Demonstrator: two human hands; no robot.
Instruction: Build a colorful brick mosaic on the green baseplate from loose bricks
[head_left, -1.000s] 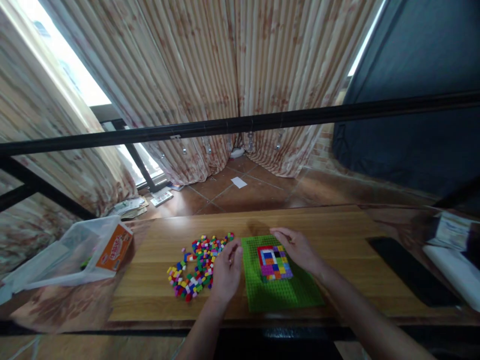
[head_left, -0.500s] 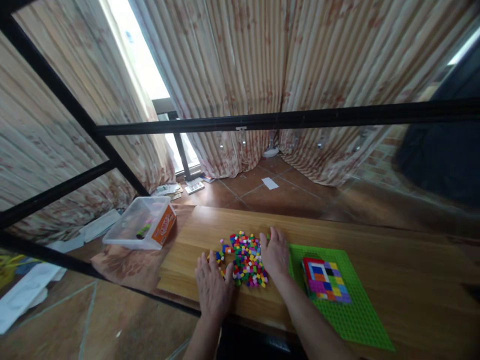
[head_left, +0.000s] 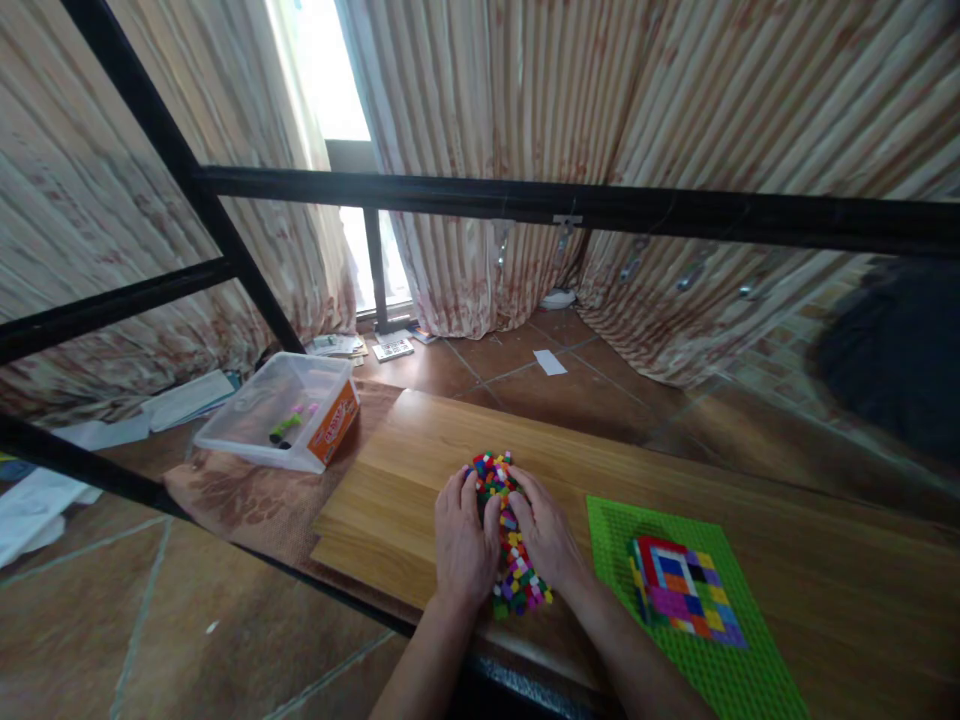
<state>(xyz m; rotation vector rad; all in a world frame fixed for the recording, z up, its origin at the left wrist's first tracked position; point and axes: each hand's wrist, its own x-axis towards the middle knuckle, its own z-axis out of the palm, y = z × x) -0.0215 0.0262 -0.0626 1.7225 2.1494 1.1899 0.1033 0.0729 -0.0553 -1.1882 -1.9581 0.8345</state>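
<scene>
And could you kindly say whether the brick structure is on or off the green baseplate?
On: the brick structure rests there, with the green baseplate showing around it.

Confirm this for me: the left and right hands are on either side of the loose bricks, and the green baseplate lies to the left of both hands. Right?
Not quite: the head view shows the green baseplate to the right. The left hand and right hand do flank the loose bricks.

The left forearm (head_left: 426,655) and right forearm (head_left: 630,650) slant inward from the bottom edge. Below centre frame, the left hand (head_left: 463,545) and right hand (head_left: 551,535) face each other, backs up, fingers loosely curved, thumbs innermost, slightly apart.
</scene>
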